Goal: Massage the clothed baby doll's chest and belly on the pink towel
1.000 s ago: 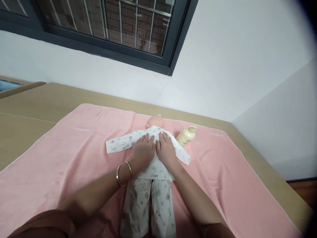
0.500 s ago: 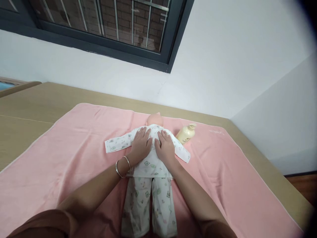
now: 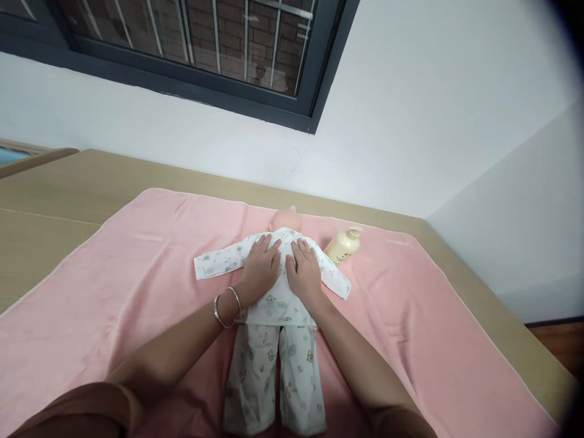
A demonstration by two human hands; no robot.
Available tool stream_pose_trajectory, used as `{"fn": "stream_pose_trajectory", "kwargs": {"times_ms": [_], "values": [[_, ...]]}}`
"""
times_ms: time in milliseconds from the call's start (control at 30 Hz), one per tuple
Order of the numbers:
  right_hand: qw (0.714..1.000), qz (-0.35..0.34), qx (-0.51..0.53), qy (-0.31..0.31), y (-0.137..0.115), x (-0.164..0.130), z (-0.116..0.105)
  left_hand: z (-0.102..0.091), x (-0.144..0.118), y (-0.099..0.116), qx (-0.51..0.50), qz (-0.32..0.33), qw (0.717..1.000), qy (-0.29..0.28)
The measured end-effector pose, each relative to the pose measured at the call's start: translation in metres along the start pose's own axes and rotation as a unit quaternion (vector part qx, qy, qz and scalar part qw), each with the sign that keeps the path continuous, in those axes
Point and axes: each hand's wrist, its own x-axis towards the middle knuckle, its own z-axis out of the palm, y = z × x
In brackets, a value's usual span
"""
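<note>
Baby doll in white printed cotton pyjamas (image 3: 274,340) — face down on pink towel (image 3: 137,261); left hand (image 3: 261,268) and right hand (image 3: 305,272) pressed flat, open, gripping nothing; cream pump bottle (image 3: 343,245) near.

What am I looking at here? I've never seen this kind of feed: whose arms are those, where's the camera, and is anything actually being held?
The camera sits on a person's head and looks forward and down, so the two arms coming up from the bottom edge are that person's own. No machine is involved.

A pink towel is spread over a tan surface beneath a barred window. On the towel lies a baby doll, head towards the wall, dressed in white printed pyjamas.

The left hand, with two bangles at the wrist, and the right hand lie flat, side by side, on the doll's torso. Neither has a grip on anything; the palms just rest on the cloth.

A cream pump bottle lies on the towel to the doll's right, untouched.
</note>
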Motion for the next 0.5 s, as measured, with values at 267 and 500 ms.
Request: {"fn": "stream_pose_trajectory", "kwargs": {"times_ms": [267,500], "values": [[1.000,0.016,0.007,-0.022,-0.001,0.006,-0.018,-0.028,-0.001,0.015,0.091,0.029,0.994,-0.062],[0.997,-0.003,-0.066,-0.038,-0.020,-0.006,-0.027,-0.021,-0.001,0.011,0.055,-0.028,0.996,-0.057]]}}
